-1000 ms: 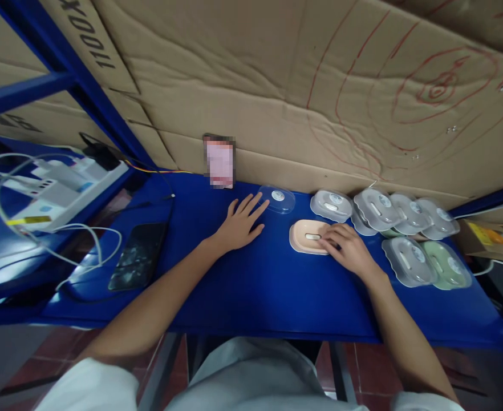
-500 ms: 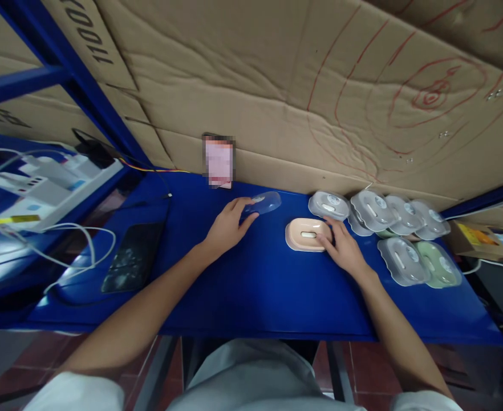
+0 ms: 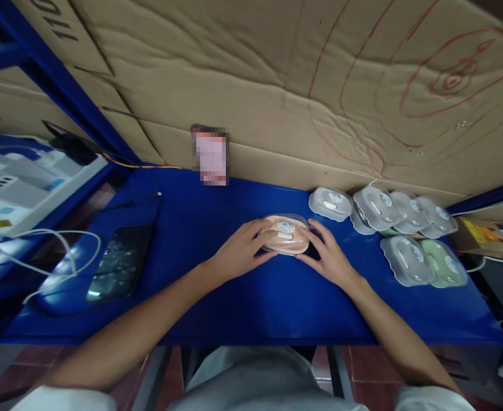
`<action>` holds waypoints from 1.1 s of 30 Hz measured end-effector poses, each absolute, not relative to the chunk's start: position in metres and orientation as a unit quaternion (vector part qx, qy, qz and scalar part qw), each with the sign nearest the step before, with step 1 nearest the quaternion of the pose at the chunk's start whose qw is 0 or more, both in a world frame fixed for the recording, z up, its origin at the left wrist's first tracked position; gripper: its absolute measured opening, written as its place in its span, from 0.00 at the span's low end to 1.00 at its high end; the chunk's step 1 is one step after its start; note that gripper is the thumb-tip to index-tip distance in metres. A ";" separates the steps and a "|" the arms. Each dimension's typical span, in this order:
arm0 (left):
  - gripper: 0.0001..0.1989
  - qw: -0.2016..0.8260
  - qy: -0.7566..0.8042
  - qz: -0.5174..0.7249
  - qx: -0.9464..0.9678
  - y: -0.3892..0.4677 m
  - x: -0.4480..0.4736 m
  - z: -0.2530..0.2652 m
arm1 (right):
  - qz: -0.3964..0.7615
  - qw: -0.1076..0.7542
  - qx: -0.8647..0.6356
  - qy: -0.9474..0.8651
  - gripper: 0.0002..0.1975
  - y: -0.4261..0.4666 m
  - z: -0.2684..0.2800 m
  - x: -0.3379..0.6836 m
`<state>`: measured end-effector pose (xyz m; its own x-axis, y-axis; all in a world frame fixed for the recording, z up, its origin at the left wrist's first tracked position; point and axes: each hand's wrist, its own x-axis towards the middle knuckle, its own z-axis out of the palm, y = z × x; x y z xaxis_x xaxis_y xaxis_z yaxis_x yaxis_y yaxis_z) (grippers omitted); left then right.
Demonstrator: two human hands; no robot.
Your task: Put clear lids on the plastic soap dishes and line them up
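Observation:
In the middle of the blue table point(image 3: 234, 308) sits a peach oval dish point(image 3: 282, 246) that looks like a soap dish, with a small white oblong piece at its centre. A clear plastic lid point(image 3: 296, 224) with a round printed label lies over it; whether its rim is fully seated I cannot tell. My left hand point(image 3: 247, 248) grips the left side, thumb at the near edge and fingers over the top. From the right, my right hand point(image 3: 328, 254) holds the opposite side with curved fingers.
Several covered grey dishes point(image 3: 380, 208) stand in a stacked row at the back right; a grey one point(image 3: 408, 261) and a green one point(image 3: 443, 262) lie nearer. One phone point(image 3: 121, 262) lies at left, another point(image 3: 211, 157) leans on the cardboard wall point(image 3: 268, 114). Cables and a power strip point(image 3: 80, 177) fill the far left.
My left hand has brought the clear lid rightward onto the peach dish. The dish has shifted left, and my right hand has moved with it to its right side.

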<state>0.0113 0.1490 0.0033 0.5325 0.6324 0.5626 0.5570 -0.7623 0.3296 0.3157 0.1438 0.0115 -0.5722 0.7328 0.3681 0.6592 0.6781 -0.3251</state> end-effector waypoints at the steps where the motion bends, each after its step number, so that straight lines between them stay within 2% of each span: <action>1: 0.17 0.053 0.337 0.344 0.875 0.150 0.010 0.003 | 0.060 0.252 -0.386 -0.886 0.38 0.144 0.011 0.315; 6: 0.14 0.056 0.336 0.343 0.875 0.148 0.013 0.003 | 0.074 0.279 -0.357 -0.888 0.32 0.147 0.007 0.315; 13: 0.16 0.107 0.370 0.308 0.870 0.148 0.012 0.002 | 0.103 0.253 -0.397 -0.876 0.24 0.147 0.001 0.316; 19: 0.14 0.116 0.350 0.308 0.877 0.149 0.008 0.001 | 0.124 0.233 -0.384 -0.885 0.37 0.148 0.004 0.315; 23: 0.20 0.138 0.346 0.310 0.875 0.143 0.009 0.005 | 0.079 0.250 -0.376 -0.889 0.34 0.151 0.009 0.325; 26: 0.23 0.128 0.360 0.298 0.875 0.140 0.008 0.008 | 0.020 0.287 -0.426 -0.858 0.30 0.157 0.018 0.342; 30: 0.20 0.093 0.349 0.242 0.901 0.142 0.005 0.007 | -0.061 0.347 -0.515 -0.781 0.31 0.174 0.028 0.367; 33: 0.18 0.082 0.328 0.204 0.919 0.143 0.006 0.004 | -0.083 0.343 -0.551 -0.756 0.32 0.190 0.032 0.379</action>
